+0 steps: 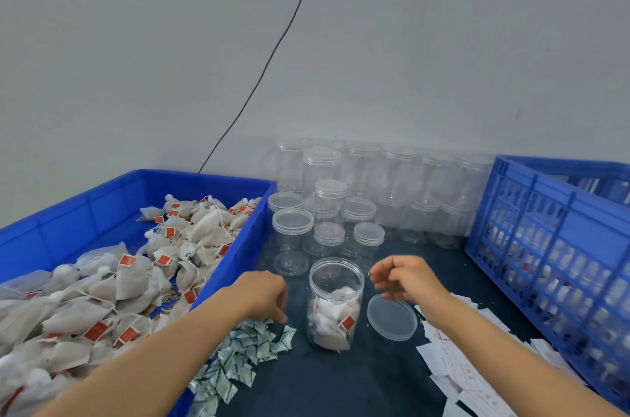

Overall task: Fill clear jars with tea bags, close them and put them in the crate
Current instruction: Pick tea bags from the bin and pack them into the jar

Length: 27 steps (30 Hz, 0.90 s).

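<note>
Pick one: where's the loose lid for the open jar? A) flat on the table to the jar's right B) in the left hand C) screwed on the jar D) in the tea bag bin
A: the loose lid lies flat on the dark table just right of the open jar, under the right hand, which is not holding it.

One open jar (335, 304), one loose lid (392, 317), two hands.

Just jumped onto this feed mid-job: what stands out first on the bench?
The open jar stands at centre, part filled with tea bags, its lid lying flat beside it on the right. The hands flank it: the left hand reaches to a pile of small green-printed sachets, the right hand hovers above the lid. A blue bin heaped with tea bags fills the left.
</note>
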### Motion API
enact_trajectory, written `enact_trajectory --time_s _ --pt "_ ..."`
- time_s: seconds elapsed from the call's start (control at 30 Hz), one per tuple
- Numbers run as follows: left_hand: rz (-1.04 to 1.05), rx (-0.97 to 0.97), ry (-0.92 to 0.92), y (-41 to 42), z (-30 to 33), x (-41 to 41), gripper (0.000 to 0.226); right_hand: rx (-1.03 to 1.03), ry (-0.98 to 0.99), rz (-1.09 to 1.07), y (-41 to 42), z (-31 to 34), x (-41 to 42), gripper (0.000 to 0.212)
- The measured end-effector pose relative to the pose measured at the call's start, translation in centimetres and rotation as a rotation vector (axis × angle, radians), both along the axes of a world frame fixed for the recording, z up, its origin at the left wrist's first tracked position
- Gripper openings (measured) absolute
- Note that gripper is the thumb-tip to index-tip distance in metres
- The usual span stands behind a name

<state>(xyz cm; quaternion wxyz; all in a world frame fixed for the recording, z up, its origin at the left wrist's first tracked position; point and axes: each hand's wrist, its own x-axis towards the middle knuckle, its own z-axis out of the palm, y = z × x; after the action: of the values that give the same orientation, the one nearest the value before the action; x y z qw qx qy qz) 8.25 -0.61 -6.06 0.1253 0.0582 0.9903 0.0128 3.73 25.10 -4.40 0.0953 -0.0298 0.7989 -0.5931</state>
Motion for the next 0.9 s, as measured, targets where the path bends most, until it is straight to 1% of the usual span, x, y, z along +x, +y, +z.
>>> enact_trajectory --time_s 0.07,0.13,0.23,0.37,0.43,0.53,0.6,0.67,0.7,0.77,0.83,0.9 --pt "0.008 -0.142 -0.048 1.1 -0.5 0.3 0.037 -0.016 -0.101 -0.033 0.2 -1.6 0.3 0.043" --pt "0.001 -0.233 -0.066 2.0 -1.1 0.4 0.042 -0.020 -0.167 -0.049 0.1 -2.7 0.5 0.043" --pt "0.030 -0.233 -0.079 2.9 -1.7 0.4 0.042 -0.021 -0.192 -0.049 0.0 -3.4 0.6 0.043" --pt "0.128 -0.099 -0.066 2.7 -2.2 0.3 0.040 -0.013 -0.192 -0.033 0.1 -3.1 0.7 0.042" --pt "0.182 0.017 -0.006 2.2 -1.4 0.0 0.033 -0.011 -0.188 -0.011 0.4 -2.8 0.8 0.041" --pt "0.278 0.304 0.175 1.2 0.6 -0.3 0.018 -0.015 -0.192 0.007 1.3 -2.5 1.0 0.039" --pt "0.323 0.530 0.312 0.7 2.0 -0.3 0.017 -0.016 -0.185 0.001 2.1 -2.4 1.0 0.039" --pt "0.299 0.653 0.429 1.0 3.5 -0.2 0.019 -0.007 -0.164 -0.019 2.8 -2.2 0.8 0.039" --pt "0.268 0.669 0.467 1.4 4.2 -0.3 0.020 0.000 -0.151 -0.033 3.2 -2.1 0.7 0.039" --pt "0.205 0.619 0.477 2.7 5.2 -0.5 0.024 0.005 -0.130 -0.059 3.9 -1.9 0.4 0.039" --pt "0.144 0.525 0.433 4.3 5.4 -0.9 0.023 0.008 -0.117 -0.088 4.4 -1.7 0.2 0.039" --pt "0.078 0.449 0.386 5.6 5.0 -1.4 0.016 0.015 -0.110 -0.112 5.0 -1.7 0.0 0.039"
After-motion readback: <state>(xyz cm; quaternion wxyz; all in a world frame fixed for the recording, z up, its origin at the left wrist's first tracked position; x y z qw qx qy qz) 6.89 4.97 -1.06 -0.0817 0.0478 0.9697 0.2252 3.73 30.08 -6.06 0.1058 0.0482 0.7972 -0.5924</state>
